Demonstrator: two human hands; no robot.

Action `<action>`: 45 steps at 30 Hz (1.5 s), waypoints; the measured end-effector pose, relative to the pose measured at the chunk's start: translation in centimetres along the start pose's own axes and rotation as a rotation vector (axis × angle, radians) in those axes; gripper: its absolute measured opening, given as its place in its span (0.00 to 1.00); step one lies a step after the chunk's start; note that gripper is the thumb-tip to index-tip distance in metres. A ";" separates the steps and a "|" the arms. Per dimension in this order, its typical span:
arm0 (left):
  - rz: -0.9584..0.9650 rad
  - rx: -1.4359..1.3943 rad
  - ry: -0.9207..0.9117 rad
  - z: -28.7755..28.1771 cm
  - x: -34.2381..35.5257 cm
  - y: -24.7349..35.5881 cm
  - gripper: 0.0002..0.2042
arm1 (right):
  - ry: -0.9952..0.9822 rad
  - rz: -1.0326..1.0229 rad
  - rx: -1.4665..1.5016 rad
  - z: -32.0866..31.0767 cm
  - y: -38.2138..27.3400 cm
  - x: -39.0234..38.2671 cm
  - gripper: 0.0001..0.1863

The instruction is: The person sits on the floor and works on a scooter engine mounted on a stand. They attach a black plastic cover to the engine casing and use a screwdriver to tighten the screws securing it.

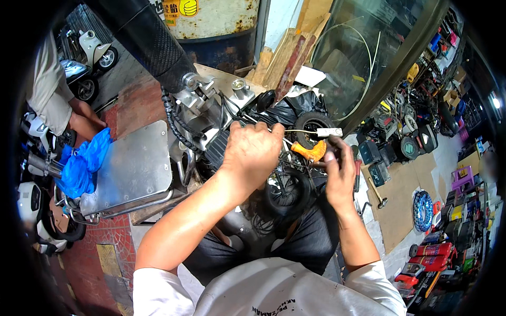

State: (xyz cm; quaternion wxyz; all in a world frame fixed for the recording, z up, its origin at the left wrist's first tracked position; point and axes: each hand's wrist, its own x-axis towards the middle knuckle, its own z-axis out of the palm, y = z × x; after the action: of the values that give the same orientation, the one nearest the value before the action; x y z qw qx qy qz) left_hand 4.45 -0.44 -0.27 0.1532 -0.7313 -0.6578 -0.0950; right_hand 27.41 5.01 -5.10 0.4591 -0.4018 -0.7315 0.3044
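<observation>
Left hand (254, 146) was clenched, right hand (341, 176) loosely spread
Left's palm lay hidden; right was beside an orange handle (310, 152), contact unclear, near a white block (329, 132)

One rusty drum (213, 32) bore a coloured, lettered label (169, 9) and a yellow thumbs-up sign (188, 7); one white shirt (263, 284) bore dark lettering (282, 309).
</observation>
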 end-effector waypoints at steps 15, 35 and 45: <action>-0.097 -0.176 -0.018 -1.4 1.7 -0.5 0.09 | -0.405 0.661 1.148 2.3 -0.4 -0.5 0.29; 0.067 0.338 -0.490 -7.2 8.4 -6.7 0.19 | -0.646 0.492 1.123 2.2 4.5 1.2 0.33; 0.065 0.419 -0.491 -6.7 8.3 -7.1 0.17 | -0.498 0.349 0.530 10.5 4.4 14.3 0.51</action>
State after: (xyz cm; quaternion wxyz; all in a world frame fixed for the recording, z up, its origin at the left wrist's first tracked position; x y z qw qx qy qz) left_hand -1.22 5.55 9.55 0.1401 -0.7056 -0.6565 0.2269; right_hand 15.47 18.82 -6.69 0.2970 -0.3015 -0.6374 0.6439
